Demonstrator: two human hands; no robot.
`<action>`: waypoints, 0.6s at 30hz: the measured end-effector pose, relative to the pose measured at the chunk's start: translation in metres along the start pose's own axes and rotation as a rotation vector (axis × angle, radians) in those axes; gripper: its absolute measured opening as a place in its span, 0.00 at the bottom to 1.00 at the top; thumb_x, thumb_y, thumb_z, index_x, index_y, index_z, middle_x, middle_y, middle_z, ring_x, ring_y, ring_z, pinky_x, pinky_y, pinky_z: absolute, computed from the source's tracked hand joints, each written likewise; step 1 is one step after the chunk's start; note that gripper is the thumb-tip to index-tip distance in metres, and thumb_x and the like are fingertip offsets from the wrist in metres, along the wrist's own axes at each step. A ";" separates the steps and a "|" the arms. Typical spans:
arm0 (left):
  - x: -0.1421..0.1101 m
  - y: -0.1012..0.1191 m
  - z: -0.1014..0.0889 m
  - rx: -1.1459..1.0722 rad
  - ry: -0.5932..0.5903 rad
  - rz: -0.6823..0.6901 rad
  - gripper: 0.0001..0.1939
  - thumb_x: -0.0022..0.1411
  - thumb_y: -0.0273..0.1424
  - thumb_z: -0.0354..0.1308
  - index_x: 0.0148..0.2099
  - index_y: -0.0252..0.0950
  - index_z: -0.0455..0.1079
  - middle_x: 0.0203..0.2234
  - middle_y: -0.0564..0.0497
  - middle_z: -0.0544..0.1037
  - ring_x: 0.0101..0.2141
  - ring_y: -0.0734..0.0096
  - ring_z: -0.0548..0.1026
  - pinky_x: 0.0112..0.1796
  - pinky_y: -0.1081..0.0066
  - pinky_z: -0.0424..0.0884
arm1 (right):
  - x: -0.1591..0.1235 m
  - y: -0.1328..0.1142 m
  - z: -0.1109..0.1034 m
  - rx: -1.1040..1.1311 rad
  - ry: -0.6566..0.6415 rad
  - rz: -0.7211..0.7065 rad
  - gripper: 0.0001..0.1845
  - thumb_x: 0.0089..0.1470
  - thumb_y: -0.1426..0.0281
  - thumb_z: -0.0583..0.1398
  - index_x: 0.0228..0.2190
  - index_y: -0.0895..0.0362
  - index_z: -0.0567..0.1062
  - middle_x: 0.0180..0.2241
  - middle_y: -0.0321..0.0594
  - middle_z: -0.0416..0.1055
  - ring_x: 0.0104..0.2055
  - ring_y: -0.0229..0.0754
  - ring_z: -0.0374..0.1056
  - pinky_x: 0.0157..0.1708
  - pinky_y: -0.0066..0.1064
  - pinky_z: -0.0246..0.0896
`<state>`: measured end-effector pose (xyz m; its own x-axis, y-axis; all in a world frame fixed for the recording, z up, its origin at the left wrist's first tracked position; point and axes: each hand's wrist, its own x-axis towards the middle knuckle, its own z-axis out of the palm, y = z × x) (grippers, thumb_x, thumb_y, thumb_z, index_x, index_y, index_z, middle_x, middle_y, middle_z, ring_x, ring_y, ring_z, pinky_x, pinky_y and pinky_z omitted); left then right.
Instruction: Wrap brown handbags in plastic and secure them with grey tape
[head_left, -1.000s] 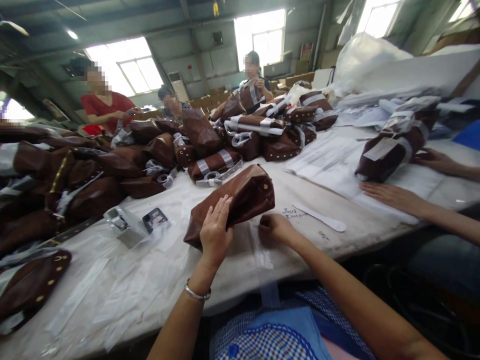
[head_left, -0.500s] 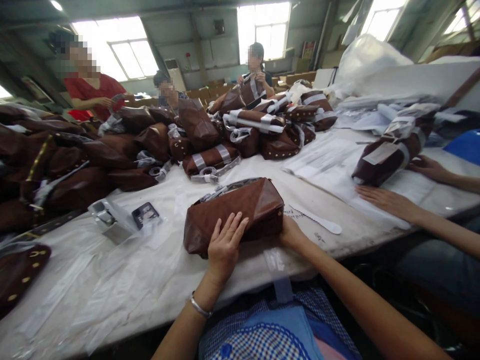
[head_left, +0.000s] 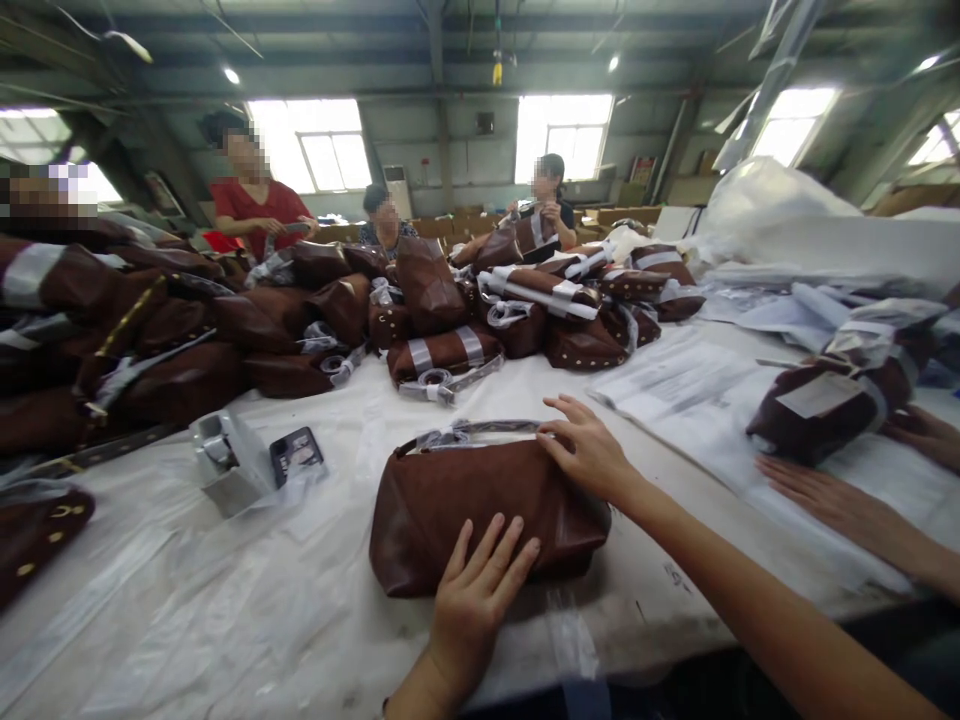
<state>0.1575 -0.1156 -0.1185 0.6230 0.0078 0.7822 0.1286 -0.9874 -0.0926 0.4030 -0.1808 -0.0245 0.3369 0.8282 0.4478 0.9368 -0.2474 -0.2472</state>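
A brown leather handbag lies on the white-covered table in front of me, its wrapped strap running along the top edge. My left hand rests on the bag's near side, fingers spread flat against the leather. At the top right corner is my right hand, fingers apart, touching the bag near the strap's end. Left of the bag stand a grey tape dispenser and a dark flat card-like item.
Brown handbags are heaped across the back and left. On the right, a co-worker's hands are at another wrapped bag beside white sheets. Other people work behind the heap. A studded bag lies at the left edge.
My right hand has moved from the bag's right end up to its top right corner. The bag has tipped so its broad side shows more. My view has lifted.
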 end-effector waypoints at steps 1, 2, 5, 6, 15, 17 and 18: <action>-0.001 0.001 0.001 0.000 0.018 -0.007 0.19 0.74 0.26 0.45 0.61 0.42 0.69 0.59 0.53 0.72 0.61 0.66 0.68 0.68 0.56 0.48 | 0.018 0.003 0.006 -0.063 -0.124 0.001 0.16 0.63 0.63 0.56 0.39 0.55 0.83 0.63 0.46 0.63 0.68 0.56 0.50 0.66 0.49 0.49; -0.001 0.002 0.003 -0.001 0.037 -0.015 0.19 0.74 0.26 0.45 0.61 0.42 0.70 0.59 0.53 0.72 0.61 0.66 0.67 0.68 0.55 0.48 | 0.035 0.007 0.012 -0.120 -0.247 0.003 0.17 0.64 0.61 0.56 0.39 0.55 0.83 0.64 0.46 0.60 0.70 0.57 0.46 0.67 0.50 0.47; -0.002 0.003 0.008 -0.001 0.083 -0.027 0.19 0.75 0.26 0.44 0.59 0.42 0.71 0.59 0.54 0.72 0.61 0.65 0.68 0.68 0.55 0.49 | 0.071 0.013 0.030 -0.203 -0.524 -0.005 0.19 0.64 0.57 0.57 0.37 0.53 0.84 0.65 0.44 0.59 0.70 0.60 0.44 0.65 0.51 0.48; -0.001 0.003 0.009 0.001 0.087 -0.023 0.19 0.75 0.27 0.44 0.59 0.42 0.71 0.59 0.54 0.73 0.61 0.65 0.68 0.68 0.55 0.49 | 0.079 0.014 0.035 -0.217 -0.581 -0.002 0.18 0.63 0.57 0.58 0.36 0.52 0.84 0.65 0.44 0.61 0.70 0.61 0.46 0.63 0.52 0.50; 0.004 -0.001 0.014 0.001 0.119 -0.018 0.19 0.74 0.28 0.44 0.56 0.41 0.74 0.55 0.53 0.76 0.59 0.64 0.71 0.68 0.53 0.47 | 0.112 -0.009 0.070 -0.478 -0.808 0.151 0.20 0.58 0.59 0.65 0.46 0.59 0.76 0.54 0.48 0.70 0.61 0.56 0.60 0.60 0.57 0.53; 0.005 -0.001 0.016 -0.007 0.142 -0.037 0.18 0.74 0.28 0.45 0.56 0.41 0.74 0.55 0.52 0.76 0.58 0.63 0.72 0.68 0.53 0.47 | 0.115 -0.011 0.077 -0.492 -0.802 0.192 0.18 0.60 0.60 0.63 0.47 0.58 0.74 0.53 0.46 0.70 0.58 0.53 0.63 0.58 0.54 0.58; 0.005 0.000 0.017 -0.014 0.154 -0.046 0.18 0.74 0.29 0.45 0.56 0.41 0.74 0.55 0.53 0.76 0.58 0.63 0.72 0.68 0.52 0.47 | 0.115 -0.011 0.080 -0.490 -0.797 0.212 0.18 0.61 0.61 0.63 0.48 0.58 0.74 0.53 0.46 0.69 0.57 0.52 0.65 0.57 0.53 0.60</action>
<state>0.1735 -0.1127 -0.1252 0.4905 0.0300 0.8709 0.1433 -0.9886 -0.0467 0.4237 -0.0425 -0.0385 0.5101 0.7959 -0.3260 0.8599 -0.4644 0.2117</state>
